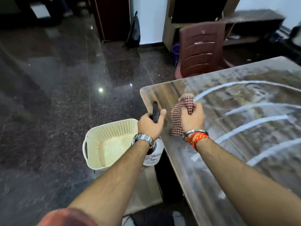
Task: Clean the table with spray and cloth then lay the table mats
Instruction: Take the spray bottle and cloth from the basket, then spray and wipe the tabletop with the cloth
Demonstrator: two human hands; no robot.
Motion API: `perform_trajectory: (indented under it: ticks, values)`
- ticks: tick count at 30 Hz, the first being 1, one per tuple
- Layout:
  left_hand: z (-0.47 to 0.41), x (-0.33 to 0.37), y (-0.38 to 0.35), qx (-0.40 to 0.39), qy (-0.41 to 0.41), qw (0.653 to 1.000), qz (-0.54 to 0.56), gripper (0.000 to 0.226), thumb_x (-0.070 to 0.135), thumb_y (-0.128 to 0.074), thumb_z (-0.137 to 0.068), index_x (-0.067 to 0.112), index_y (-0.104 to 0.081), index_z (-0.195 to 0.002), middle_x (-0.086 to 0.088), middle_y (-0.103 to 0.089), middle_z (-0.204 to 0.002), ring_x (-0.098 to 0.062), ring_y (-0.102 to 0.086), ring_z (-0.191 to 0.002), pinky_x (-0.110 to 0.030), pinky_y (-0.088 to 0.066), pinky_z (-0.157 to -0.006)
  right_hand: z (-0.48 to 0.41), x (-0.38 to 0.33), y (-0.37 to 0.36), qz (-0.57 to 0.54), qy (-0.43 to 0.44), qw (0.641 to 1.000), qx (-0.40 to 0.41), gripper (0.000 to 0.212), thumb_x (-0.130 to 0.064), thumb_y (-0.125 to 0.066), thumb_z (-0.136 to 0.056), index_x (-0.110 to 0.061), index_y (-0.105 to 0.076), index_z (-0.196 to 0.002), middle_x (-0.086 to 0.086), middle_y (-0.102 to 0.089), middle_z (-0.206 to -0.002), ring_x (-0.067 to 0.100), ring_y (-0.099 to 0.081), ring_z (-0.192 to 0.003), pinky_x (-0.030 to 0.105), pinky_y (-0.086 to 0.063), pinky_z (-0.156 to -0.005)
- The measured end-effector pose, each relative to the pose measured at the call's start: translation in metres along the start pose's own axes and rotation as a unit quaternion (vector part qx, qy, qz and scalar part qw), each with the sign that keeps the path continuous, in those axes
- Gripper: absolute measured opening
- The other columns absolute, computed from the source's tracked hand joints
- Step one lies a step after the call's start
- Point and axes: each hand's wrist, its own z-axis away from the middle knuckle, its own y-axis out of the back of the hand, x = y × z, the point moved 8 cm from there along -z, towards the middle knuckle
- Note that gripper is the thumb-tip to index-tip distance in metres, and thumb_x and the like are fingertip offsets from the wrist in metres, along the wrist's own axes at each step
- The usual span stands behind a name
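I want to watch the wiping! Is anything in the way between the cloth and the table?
Nothing visible. The right hand holds the cloth right over the table corner.

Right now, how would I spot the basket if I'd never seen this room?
Look for the big wooden table with white streaks. Off its left edge, beside the spray bottle the left hand holds, sits the basket. It's the only cream thing, with tiny holes all over its walls.

The spray bottle (pixel 156 152) is largely hidden behind the left hand (pixel 150 126), its label print blurred.
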Motion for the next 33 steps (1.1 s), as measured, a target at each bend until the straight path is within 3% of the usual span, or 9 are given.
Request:
perform_trajectory:
  ticks: [2, 5, 9, 14, 19, 24, 27, 29, 33]
  values:
    - [0.011, 0.013, -0.021, -0.018, 0.005, 1.000, -0.014, 0.055, 0.059, -0.062, -0.090, 0.011, -0.061, -0.064, -0.017, -0.072, -0.079, -0.038, -0.067, -0.085, -0.034, -0.045, -0.067, -0.011, 0.019, 0.032, 0.004, -0.019, 1.000, 0.024, 0.013, -0.020, -0.056, -0.087, -0.012, -0.055, -0.097, 0.001, -0.058, -0.081, 0.022, -0.052, -0.076, 0.025, -0.035, -0.067]
    - [0.034, 0.021, -0.062, -0.044, 0.028, 0.998, -0.021, 0.059, 0.062, -0.059, -0.090, 0.006, -0.074, -0.078, -0.012, -0.074, -0.081, -0.033, -0.070, -0.084, -0.030, -0.046, -0.066, -0.027, 0.056, 0.070, 0.008, -0.052, 0.998, 0.021, 0.010, -0.022, -0.055, -0.086, -0.015, -0.054, -0.094, 0.005, -0.061, -0.083, 0.028, -0.058, -0.080, 0.030, -0.042, -0.070]
    - [0.061, 0.025, -0.122, -0.043, 0.045, 0.997, -0.036, 0.063, 0.071, -0.054, -0.082, 0.011, -0.067, -0.073, -0.016, -0.076, -0.082, -0.036, -0.073, -0.079, -0.039, -0.060, -0.074, -0.049, 0.094, 0.104, 0.034, -0.039, 0.998, -0.042, 0.010, -0.022, -0.056, -0.087, -0.015, -0.053, -0.093, 0.006, -0.061, -0.084, 0.031, -0.060, -0.084, 0.031, -0.043, -0.072]
    - [0.104, 0.045, -0.171, 0.013, 0.067, 0.995, -0.070, 0.049, 0.056, -0.060, -0.091, 0.012, -0.061, -0.068, -0.014, -0.071, -0.082, -0.036, -0.070, -0.082, -0.032, -0.054, -0.068, -0.071, 0.123, 0.145, 0.046, -0.010, 0.991, -0.128, 0.010, -0.022, -0.056, -0.085, -0.021, -0.051, -0.094, 0.011, -0.065, -0.092, 0.032, -0.062, -0.085, 0.038, -0.051, -0.078]
    - [0.122, 0.061, -0.199, 0.039, 0.072, 0.996, -0.047, 0.042, 0.052, -0.068, -0.086, 0.017, -0.058, -0.066, -0.012, -0.073, -0.077, -0.033, -0.073, -0.076, -0.034, -0.057, -0.065, -0.087, 0.133, 0.178, 0.034, -0.001, 0.987, -0.155, 0.015, -0.018, -0.054, -0.088, -0.014, -0.055, -0.102, 0.007, -0.064, -0.087, 0.028, -0.060, -0.079, 0.029, -0.045, -0.072]
    - [0.134, 0.073, -0.204, 0.071, 0.070, 0.993, -0.069, 0.042, 0.047, -0.069, -0.089, 0.014, -0.058, -0.065, -0.008, -0.065, -0.070, -0.030, -0.064, -0.069, -0.026, -0.037, -0.051, -0.093, 0.141, 0.188, 0.031, 0.004, 0.988, -0.153, 0.015, -0.018, -0.055, -0.086, -0.014, -0.056, -0.101, 0.008, -0.064, -0.087, 0.027, -0.059, -0.078, 0.030, -0.047, -0.073]
    - [0.137, 0.074, -0.209, 0.057, 0.084, 0.993, -0.054, 0.040, 0.046, -0.072, -0.085, 0.007, -0.067, -0.073, -0.007, -0.071, -0.074, -0.026, -0.066, -0.066, -0.026, -0.048, -0.053, -0.091, 0.142, 0.188, 0.029, 0.008, 0.987, -0.156, 0.011, -0.019, -0.055, -0.087, -0.015, -0.055, -0.097, 0.006, -0.063, -0.083, 0.025, -0.056, -0.073, 0.027, -0.040, -0.067]
    - [0.139, 0.073, -0.211, 0.047, 0.099, 0.993, -0.036, 0.047, 0.053, -0.074, -0.079, 0.006, -0.073, -0.080, -0.009, -0.076, -0.077, -0.028, -0.072, -0.070, -0.035, -0.061, -0.065, -0.089, 0.142, 0.190, 0.030, 0.006, 0.986, -0.162, 0.010, -0.019, -0.055, -0.087, -0.015, -0.055, -0.096, 0.006, -0.063, -0.082, 0.024, -0.057, -0.072, 0.027, -0.039, -0.066]
    - [0.142, 0.081, -0.216, 0.050, 0.089, 0.995, -0.012, 0.050, 0.057, -0.070, -0.078, 0.007, -0.074, -0.083, -0.010, -0.078, -0.079, -0.028, -0.072, -0.064, -0.038, -0.063, -0.070, -0.090, 0.137, 0.191, 0.024, 0.015, 0.986, -0.164, 0.009, -0.020, -0.055, -0.088, -0.015, -0.055, -0.095, 0.006, -0.064, -0.083, 0.023, -0.058, -0.071, 0.027, -0.041, -0.065]
